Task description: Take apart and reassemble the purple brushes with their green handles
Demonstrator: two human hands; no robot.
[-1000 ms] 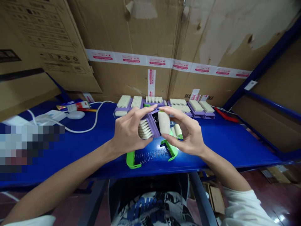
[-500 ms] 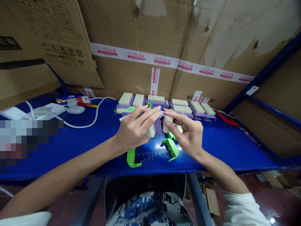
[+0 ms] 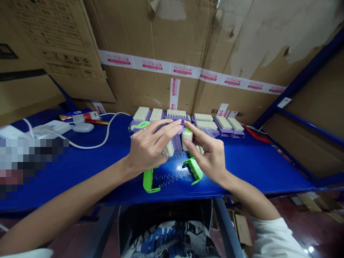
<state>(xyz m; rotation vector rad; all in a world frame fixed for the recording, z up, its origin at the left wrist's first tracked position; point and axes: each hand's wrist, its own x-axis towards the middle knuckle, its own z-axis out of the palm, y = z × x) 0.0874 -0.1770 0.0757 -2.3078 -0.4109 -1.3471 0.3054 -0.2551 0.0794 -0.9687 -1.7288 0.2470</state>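
Observation:
My left hand (image 3: 150,146) is closed over a purple brush piece (image 3: 176,142) with cream bristles, which is held bristles down and partly covered by the fingers. At the right end of this piece, my right hand (image 3: 211,154) pinches a white ribbed roller (image 3: 186,139) with a bright green end between thumb and fingers. Whether roller and brush piece are joined is hidden by my hands. Below them on the blue table lie a green bracket (image 3: 147,181), a second green bracket (image 3: 195,171) and a coil spring (image 3: 172,177) stretching between them.
Several purple brush heads (image 3: 203,118) with cream bristles stand along the cardboard wall (image 3: 150,82). To the left are a white cable (image 3: 108,132), a white computer mouse (image 3: 83,127) and small packets. A red object (image 3: 255,134) lies at the right by the blue frame.
The roller's green end now shows beside my right fingers, where earlier mostly its white side was visible. Both hands keep their hold, and the whole view has shifted slightly.

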